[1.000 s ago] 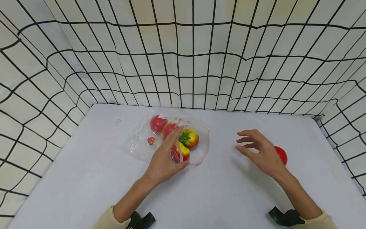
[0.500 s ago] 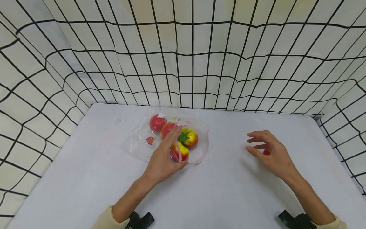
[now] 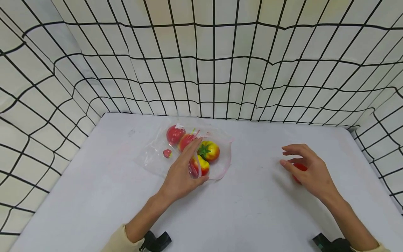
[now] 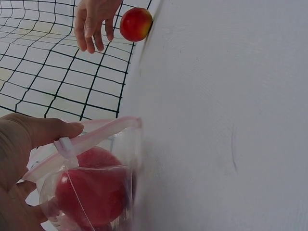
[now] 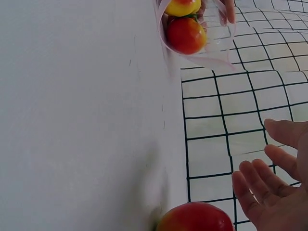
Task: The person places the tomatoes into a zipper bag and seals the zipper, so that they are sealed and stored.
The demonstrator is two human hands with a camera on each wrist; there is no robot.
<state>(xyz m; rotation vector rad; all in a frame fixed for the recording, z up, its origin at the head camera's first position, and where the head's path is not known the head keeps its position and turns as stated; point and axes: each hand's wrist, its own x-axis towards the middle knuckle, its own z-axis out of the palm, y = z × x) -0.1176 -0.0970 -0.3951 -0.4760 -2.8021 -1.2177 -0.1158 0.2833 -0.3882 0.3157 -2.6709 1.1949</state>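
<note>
A clear zip bag (image 3: 154,157) with a pink edge lies on the table, its mouth turned right. Several toy fruits are in it, among them a red one (image 3: 175,134) and a yellow-red one with a green leaf top (image 3: 208,151). My left hand (image 3: 181,175) holds the bag by its mouth; in the left wrist view the thumb sits at the zip edge with fingers behind the plastic. My right hand (image 3: 310,171) hovers, fingers loosely bent, over a round red toy fruit (image 5: 195,219). In the right wrist view a gap shows between fingers and fruit.
A white table (image 3: 245,210) carries everything. Black-wire mesh (image 3: 214,70) rises along its back and both sides. Dark wrist cameras (image 3: 157,241) sit on both forearms. A small strawberry figure (image 3: 167,153) shows on the bag's left part.
My right hand has moved right until it is over the red fruit, which now shows between thumb and fingers. My left hand and the bag have stayed in place.
</note>
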